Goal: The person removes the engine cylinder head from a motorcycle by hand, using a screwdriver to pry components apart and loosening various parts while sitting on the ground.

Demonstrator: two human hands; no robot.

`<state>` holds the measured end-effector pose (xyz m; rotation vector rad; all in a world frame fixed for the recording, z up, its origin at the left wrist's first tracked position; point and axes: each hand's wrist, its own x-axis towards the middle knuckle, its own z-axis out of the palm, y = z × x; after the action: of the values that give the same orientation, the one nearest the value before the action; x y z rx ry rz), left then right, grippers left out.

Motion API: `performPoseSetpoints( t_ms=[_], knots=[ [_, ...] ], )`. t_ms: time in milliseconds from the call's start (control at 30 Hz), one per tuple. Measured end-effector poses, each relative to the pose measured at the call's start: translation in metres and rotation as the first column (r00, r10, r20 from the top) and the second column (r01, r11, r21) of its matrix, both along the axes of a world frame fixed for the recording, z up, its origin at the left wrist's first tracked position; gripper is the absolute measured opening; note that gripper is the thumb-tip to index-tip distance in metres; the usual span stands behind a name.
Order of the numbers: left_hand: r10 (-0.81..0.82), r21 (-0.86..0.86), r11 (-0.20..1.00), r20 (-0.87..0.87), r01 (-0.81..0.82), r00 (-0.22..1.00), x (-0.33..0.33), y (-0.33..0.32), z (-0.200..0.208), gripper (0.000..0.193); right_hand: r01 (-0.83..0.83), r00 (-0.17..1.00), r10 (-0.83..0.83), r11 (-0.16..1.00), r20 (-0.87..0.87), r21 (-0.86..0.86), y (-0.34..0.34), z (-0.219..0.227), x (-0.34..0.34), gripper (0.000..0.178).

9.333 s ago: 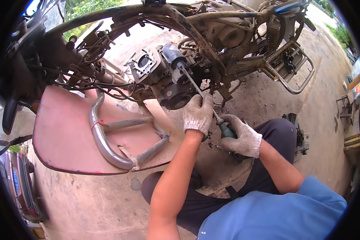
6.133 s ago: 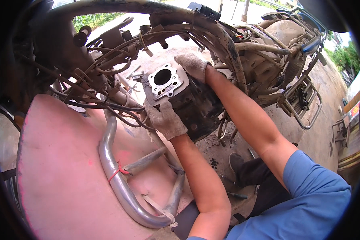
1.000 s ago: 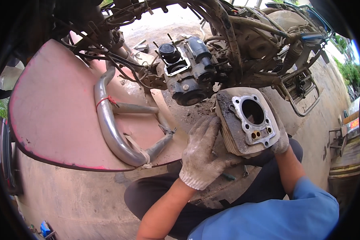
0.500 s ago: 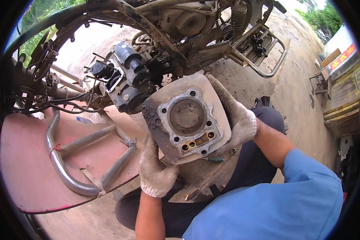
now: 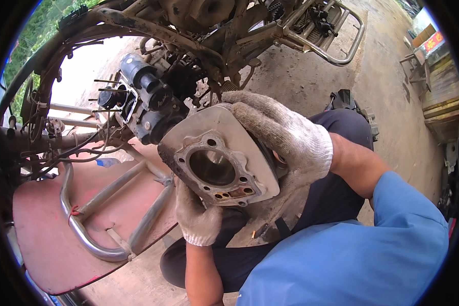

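Observation:
Between my gloved hands I hold a grey engine cylinder (image 5: 201,127), tilted, with its flat gasket face toward me. Light shows through its round bore, and dark grime crusts the left edge. My left hand (image 5: 196,219) grips the lower left side; its fingertips are hidden behind the part. My right hand (image 5: 296,135) wraps over the top and right side, its fingers along the upper edge. Just beyond to the left sits a dark engine crankcase (image 5: 158,99) with several long studs and a round dark piston (image 5: 108,98) projecting from it.
A dirty motorcycle frame (image 5: 158,38) arches across the far side, with a metal rack (image 5: 341,56) at its right. At left, a bent chrome tube guard (image 5: 69,204) lies over a faded red panel (image 5: 41,229). Loose dark parts (image 5: 344,99) lie beyond my knee.
The cylinder has tilted and shifted left, so light now shows through its bore. My right hand has slid further over its top edge. The whole view has shifted somewhat.

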<state>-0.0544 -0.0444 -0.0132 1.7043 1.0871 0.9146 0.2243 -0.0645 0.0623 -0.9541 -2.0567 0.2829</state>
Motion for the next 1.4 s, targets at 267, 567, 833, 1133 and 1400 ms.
performPoseSetpoints(
  t_ms=[267,567,833,1133,1400],
  knots=[
    [-0.012,0.0,1.0,0.005,0.012,1.0,-0.003,0.003,-0.011,0.076,-0.034,0.998,0.035,0.999,0.048,-0.03,-0.001,0.001,0.002,0.127],
    [-0.022,0.013,1.0,0.069,0.022,0.997,-0.001,-0.001,0.008,0.071,-0.037,0.993,-0.013,0.914,-0.12,-0.404,-0.006,-0.005,0.0,0.146],
    [-0.058,0.083,0.995,0.006,0.058,0.998,-0.008,0.001,0.01,0.074,-0.12,0.951,-0.045,0.858,-0.306,-0.5,-0.011,-0.011,-0.006,0.146],
    [0.008,0.233,0.972,-0.062,0.007,0.998,-0.008,0.002,0.013,0.067,-0.075,0.992,0.031,0.921,-0.12,-0.382,-0.01,-0.017,0.003,0.139],
    [-0.001,0.312,0.949,-0.131,0.042,0.991,-0.007,0.006,0.018,0.074,-0.095,0.987,0.039,0.924,-0.155,-0.371,-0.009,-0.013,0.003,0.145]
  ],
)
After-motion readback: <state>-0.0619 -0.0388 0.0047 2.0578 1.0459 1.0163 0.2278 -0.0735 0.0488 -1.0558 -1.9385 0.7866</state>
